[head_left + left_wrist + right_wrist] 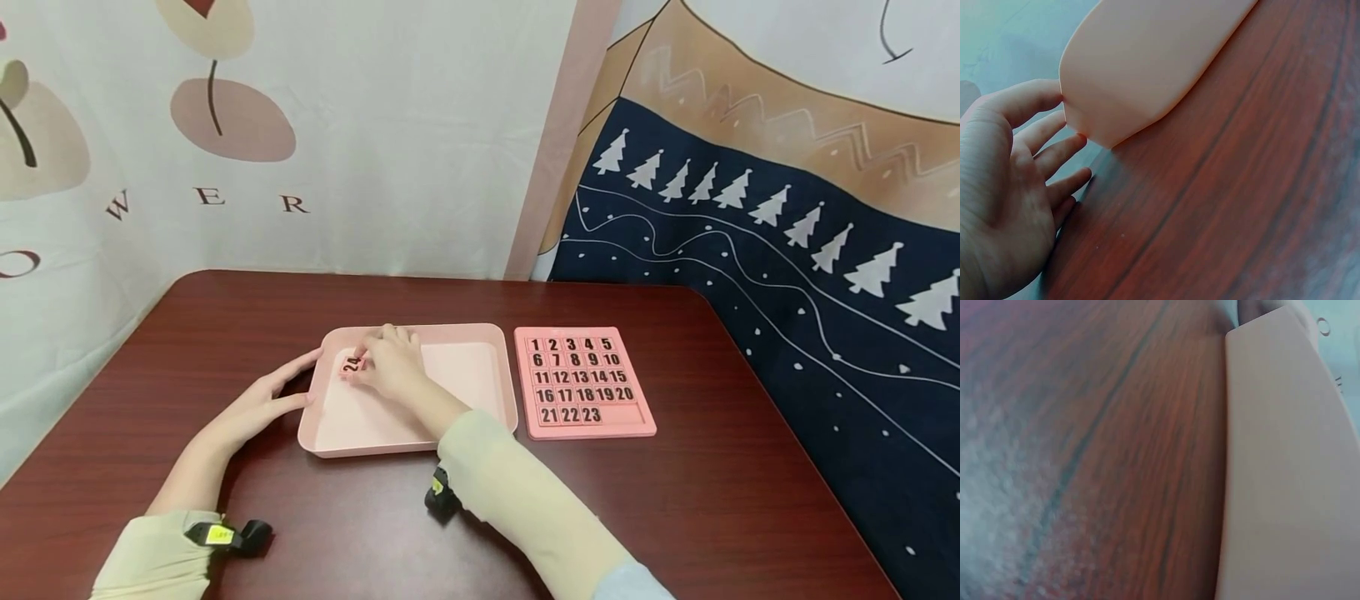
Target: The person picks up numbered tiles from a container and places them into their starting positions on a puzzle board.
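Note:
A pink tray (468,392) lies on the table, and a pink number tile marked 24 (350,365) is at its left end, turned sideways. My right hand (396,368) reaches over the tray and pinches that tile between thumb and fingers. With fingers extended and spread, my left hand (251,410) touches the tray's left edge. In the left wrist view the left hand's fingertips (1079,139) meet the tray wall (1141,62). Right of the tray lies a pink number board (630,415) holding tiles 1 to 23, with a bare space after 23.
The dark red wooden table (360,525) carries the tray and board side by side. Behind it hangs a pale printed cloth (405,167), and a navy cloth with white trees (750,250) hangs at the right. The right wrist view shows mostly table and tray wall (1285,469).

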Tool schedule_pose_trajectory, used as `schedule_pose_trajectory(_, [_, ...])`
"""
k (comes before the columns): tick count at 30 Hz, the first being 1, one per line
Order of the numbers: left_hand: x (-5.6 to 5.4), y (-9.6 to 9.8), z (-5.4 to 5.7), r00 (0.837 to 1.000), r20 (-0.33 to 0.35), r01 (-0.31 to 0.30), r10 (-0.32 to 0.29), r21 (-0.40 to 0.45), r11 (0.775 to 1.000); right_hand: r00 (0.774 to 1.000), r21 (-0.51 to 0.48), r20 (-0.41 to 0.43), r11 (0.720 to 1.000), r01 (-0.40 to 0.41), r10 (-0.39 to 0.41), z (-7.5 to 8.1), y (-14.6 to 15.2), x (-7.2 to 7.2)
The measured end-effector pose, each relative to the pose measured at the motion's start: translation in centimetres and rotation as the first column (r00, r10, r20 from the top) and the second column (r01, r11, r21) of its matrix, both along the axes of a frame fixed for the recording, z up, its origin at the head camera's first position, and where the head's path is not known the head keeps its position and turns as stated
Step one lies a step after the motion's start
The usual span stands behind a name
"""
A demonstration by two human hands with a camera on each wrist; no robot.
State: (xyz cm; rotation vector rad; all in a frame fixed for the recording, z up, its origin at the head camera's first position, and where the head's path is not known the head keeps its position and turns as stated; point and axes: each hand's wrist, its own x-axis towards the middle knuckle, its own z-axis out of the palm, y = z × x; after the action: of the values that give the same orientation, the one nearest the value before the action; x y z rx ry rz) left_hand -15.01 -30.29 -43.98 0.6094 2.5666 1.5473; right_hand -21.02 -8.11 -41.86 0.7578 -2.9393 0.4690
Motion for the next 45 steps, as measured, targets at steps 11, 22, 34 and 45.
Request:
schedule_pose_trajectory(11, [-0.1,0.3,0.0,1.000,0.012,-0.003,0.003,-0.013,1.000,0.999,-0.112,-0.002,0.992,0.049,-0.049,1.6,2.4,1.4])
schedule_pose_trajectory(22, [-0.2,0.3,0.0,1.000,0.010,-0.005,0.005,0.001,1.000,0.995,-0.330,-0.025,0.941,0.082,-0.095,3.8,6.0,3.5])
schedule_pose_trajectory(34, [-0.1,0.1,-0.1,1.000,0.015,0.006,-0.007,0.027,1.000,0.983,-0.475,-0.087,0.874,0.102,-0.162,4.7,11.5,6.1])
schedule_pose_trajectory(45, [0.1,0.1,0.0,1.000,0.028,-0.006,0.006,0.013,1.000,0.948,-0.525,-0.133,0.832,0.180,-0.288,3.9,17.7,7.8])
